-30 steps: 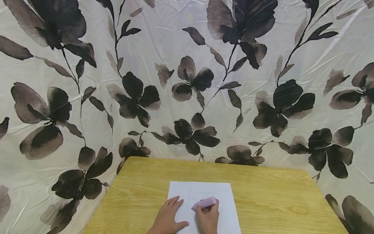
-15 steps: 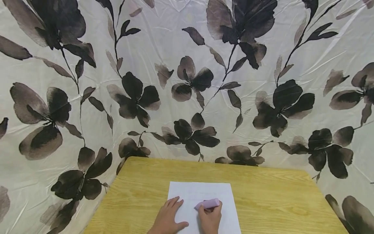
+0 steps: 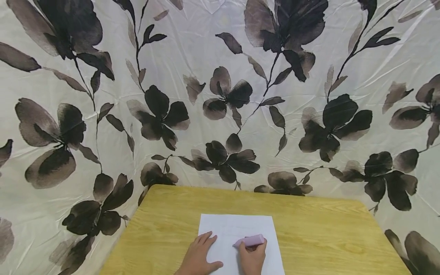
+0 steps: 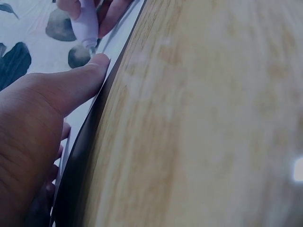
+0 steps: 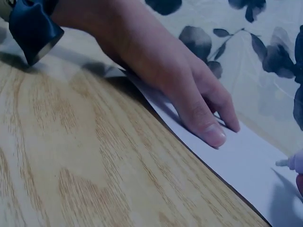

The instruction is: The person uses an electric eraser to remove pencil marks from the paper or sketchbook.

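A white sheet of paper [image 3: 225,225] lies on the table. My left hand [image 3: 200,253] rests flat on its left part, fingers spread and thumb out. In the right wrist view the same left hand [image 5: 175,78] presses the sheet near its edge. My right hand [image 3: 252,259] pinches a thick lilac pen [image 3: 253,240], its narrow tip pointing left at the paper. The pen [image 4: 86,21] also shows in the left wrist view, beyond my left thumb [image 4: 80,85]. Faint lines show on the upper part of the sheet; what they form is too faint to tell.
The yellow wood-grain table [image 3: 319,233] extends to both sides of the paper. Behind it hangs a pale cloth [image 3: 192,130] with dark flowers. A dark strap [image 5: 33,28] is round my left wrist.
My right hand has slid to the right across the sheet with the pen. My left hand has stayed in place on the paper.
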Tool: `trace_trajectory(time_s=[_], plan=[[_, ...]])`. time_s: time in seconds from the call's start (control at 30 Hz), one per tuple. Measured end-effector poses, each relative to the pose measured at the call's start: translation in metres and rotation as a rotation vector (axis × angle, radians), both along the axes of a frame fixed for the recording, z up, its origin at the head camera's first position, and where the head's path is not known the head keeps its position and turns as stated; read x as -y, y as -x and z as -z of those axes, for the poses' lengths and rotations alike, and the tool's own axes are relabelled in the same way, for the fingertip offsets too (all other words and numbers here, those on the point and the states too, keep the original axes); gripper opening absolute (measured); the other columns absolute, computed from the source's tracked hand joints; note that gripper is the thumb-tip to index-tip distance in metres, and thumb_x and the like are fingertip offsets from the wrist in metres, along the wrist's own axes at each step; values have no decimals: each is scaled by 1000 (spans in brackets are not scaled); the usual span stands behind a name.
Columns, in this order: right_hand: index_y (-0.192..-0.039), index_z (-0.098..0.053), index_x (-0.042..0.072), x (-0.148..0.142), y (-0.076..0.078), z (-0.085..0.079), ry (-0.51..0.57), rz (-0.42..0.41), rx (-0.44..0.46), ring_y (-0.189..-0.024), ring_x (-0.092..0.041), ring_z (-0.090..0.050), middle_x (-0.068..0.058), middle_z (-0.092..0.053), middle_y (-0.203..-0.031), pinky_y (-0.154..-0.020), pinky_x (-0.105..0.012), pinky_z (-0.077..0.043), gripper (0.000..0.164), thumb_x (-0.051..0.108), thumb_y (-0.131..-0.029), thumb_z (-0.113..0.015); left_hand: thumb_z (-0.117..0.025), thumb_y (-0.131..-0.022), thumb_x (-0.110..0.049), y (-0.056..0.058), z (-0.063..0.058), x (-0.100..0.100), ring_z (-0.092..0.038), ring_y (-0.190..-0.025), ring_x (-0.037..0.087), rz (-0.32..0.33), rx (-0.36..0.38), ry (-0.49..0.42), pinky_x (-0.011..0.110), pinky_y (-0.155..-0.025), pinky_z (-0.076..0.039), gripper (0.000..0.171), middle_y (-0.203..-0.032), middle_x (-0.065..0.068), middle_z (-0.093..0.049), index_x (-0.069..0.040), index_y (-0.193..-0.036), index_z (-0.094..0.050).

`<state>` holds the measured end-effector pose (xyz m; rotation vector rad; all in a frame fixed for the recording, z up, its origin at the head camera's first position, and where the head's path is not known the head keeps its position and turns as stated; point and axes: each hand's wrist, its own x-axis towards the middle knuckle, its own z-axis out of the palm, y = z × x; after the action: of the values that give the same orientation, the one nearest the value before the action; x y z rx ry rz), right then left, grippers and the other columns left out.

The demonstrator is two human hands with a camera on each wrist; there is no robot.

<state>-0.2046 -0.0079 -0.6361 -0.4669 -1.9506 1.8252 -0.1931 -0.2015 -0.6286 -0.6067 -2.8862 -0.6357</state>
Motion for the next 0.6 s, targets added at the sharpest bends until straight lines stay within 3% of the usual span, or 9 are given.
trace_trajectory(time_s=[0.1, 0.23, 0.6], plan=[[-110, -42, 1, -2, 1, 2, -1, -18, -9, -75, -15, -63, -11, -65, -91, -63, -18, -53, 47, -10, -72, -69, -59, -79, -73, -1, -1, 0, -44, -126, 37, 3, -5, 8, 58, -97, -42, 88, -140, 15, -49, -6, -137, -54], [-110, -42, 1, -2, 1, 3, -14, -108, -47, -74, -14, -64, -11, -65, -91, -64, -20, -55, 48, -11, -72, -69, -61, -79, -71, 0, -6, -1, -44, -127, 36, -5, 17, -8, 59, -96, -42, 87, -140, 14, -48, -7, -137, -53], [-111, -42, 0, 0, -2, 2, -84, -87, -14, -73, -16, -64, -11, -64, -91, -61, -21, -55, 51, -11, -70, -70, -61, -78, -71, 0, -5, -3, -42, -129, 35, -24, 80, -9, 58, -100, -39, 88, -143, 13, -46, -8, -139, -52]])
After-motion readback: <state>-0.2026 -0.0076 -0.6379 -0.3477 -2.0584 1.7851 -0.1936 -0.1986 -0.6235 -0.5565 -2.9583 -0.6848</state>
